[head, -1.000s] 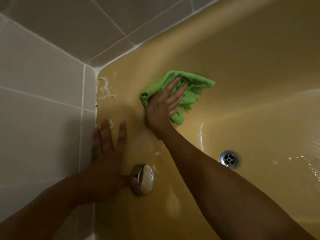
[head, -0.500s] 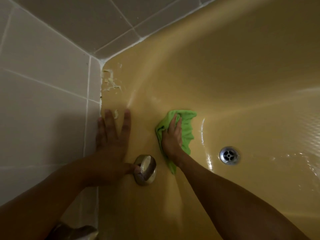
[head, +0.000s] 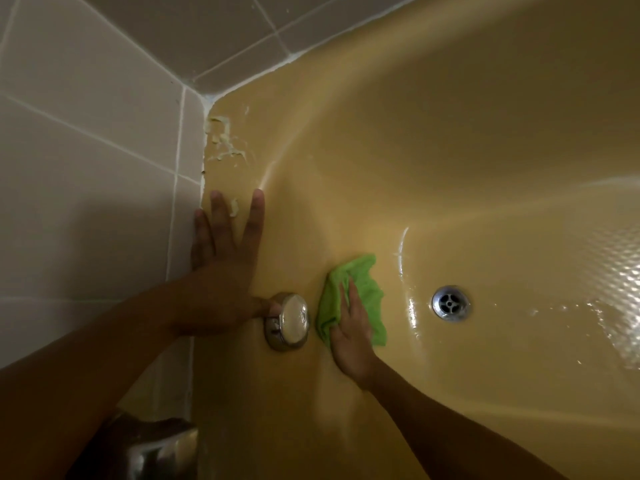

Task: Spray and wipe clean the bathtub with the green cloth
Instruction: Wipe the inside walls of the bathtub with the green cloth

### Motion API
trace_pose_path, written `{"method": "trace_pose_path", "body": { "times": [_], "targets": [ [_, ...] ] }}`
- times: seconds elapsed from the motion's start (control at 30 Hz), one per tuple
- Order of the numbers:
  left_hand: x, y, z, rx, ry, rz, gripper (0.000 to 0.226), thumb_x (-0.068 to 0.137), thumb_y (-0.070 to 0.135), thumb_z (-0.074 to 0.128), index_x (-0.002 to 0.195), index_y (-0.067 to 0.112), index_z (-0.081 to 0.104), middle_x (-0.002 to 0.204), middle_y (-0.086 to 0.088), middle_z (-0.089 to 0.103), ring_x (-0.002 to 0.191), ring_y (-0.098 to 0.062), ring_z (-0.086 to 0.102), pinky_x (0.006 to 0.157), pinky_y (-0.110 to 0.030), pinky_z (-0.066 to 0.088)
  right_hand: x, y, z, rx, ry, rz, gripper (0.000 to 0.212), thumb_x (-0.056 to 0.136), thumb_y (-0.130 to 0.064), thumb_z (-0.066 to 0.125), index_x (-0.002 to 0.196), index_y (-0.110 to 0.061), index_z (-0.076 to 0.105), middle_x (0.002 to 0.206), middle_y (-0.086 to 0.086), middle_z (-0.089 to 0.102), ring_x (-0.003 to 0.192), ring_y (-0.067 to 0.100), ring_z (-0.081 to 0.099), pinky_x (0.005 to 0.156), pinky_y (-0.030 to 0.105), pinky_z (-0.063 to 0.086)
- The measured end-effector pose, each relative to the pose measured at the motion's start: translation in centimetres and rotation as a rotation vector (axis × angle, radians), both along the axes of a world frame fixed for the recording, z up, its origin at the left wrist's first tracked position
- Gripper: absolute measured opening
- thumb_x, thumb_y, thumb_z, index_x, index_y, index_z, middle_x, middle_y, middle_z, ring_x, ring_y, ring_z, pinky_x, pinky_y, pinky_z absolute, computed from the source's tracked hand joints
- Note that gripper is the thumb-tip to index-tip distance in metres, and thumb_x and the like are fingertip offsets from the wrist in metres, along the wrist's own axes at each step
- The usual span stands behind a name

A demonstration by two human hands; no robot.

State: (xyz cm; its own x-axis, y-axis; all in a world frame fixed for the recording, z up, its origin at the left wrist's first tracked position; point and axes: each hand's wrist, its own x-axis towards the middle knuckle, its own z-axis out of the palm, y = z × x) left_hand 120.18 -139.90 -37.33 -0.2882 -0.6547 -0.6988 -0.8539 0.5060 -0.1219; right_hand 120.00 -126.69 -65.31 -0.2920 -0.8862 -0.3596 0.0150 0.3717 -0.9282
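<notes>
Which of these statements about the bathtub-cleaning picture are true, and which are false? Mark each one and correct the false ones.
1. The right hand presses the green cloth against the tub. True.
2. The left hand holds a spray bottle. False: it lies flat on the tub with fingers spread and holds nothing.
3. The drain lies to the right of the green cloth. True.
4. The green cloth covers the round chrome cover. False: the cloth lies beside it, on its right.
</notes>
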Motion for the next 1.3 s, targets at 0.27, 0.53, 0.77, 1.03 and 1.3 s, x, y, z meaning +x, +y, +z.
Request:
{"method": "trace_pose_path", "body": {
  "times": [0.27, 0.53, 0.77, 1.03, 1.3],
  "targets": [
    [0.3, -0.3, -0.4, -0.014, 0.023, 0.010, 0.154, 0.067, 0.055, 0.090, 0.118, 0.065, -0.055, 0.148, 0.000, -0.060, 0.143, -0.037, -0.045, 0.122, -0.057, -0.010, -1.8, 3.2, -6.5, 0.442, 0.237, 0.208, 0.075, 0.095, -0.056, 0.018, 0.148, -0.042, -0.033, 0.158, -0.005, -0.044, 0.156, 0.033, -0.014, 0.120, 0.060, -0.010],
    [0.6, -0.9, -1.1, -0.035, 0.056, -0.016, 0.160, 0.060, 0.054, 0.094, 0.114, 0.067, -0.056, 0.149, 0.000, -0.059, 0.144, -0.036, -0.045, 0.121, -0.058, -0.009, -6.4, -5.6, -5.3, 0.510, 0.083, 0.029, 0.071, 0.104, -0.060, 0.022, 0.156, -0.040, -0.023, 0.160, 0.002, -0.042, 0.153, 0.036, -0.023, 0.118, 0.066, -0.014],
    [0.7, -1.0, -1.0, -0.021, 0.067, -0.012, 0.156, 0.068, 0.052, 0.092, 0.119, 0.064, -0.055, 0.145, 0.001, -0.063, 0.141, -0.036, -0.048, 0.122, -0.058, -0.010, -7.1, -7.1, 1.4, 0.067, -0.019, 0.067, 0.070, 0.107, -0.053, 0.028, 0.157, -0.041, -0.020, 0.163, -0.006, -0.037, 0.156, 0.031, -0.015, 0.117, 0.069, 0.000],
    [0.6, -1.1, -1.7, -0.111, 0.104, -0.007, 0.157, 0.064, 0.059, 0.090, 0.117, 0.062, -0.057, 0.146, 0.000, -0.061, 0.145, -0.037, -0.043, 0.123, -0.058, -0.006, -10.7, -9.6, 7.1, -0.335, 0.495, 0.059, 0.070, 0.106, -0.051, 0.036, 0.158, -0.047, -0.011, 0.169, -0.001, -0.022, 0.156, 0.039, 0.001, 0.110, 0.061, 0.026],
    [-0.5, -1.7, -0.8, -0.235, 0.210, -0.047, 0.153, 0.053, 0.072, 0.089, 0.137, 0.066, -0.039, 0.166, -0.013, -0.031, 0.156, -0.042, -0.018, 0.123, -0.062, 0.009, -16.4, -11.3, 7.8, -0.300, 0.977, -0.035, 0.070, 0.105, -0.053, 0.040, 0.162, -0.037, 0.002, 0.169, -0.002, -0.012, 0.154, 0.037, 0.019, 0.114, 0.078, 0.008]
  ]
}}
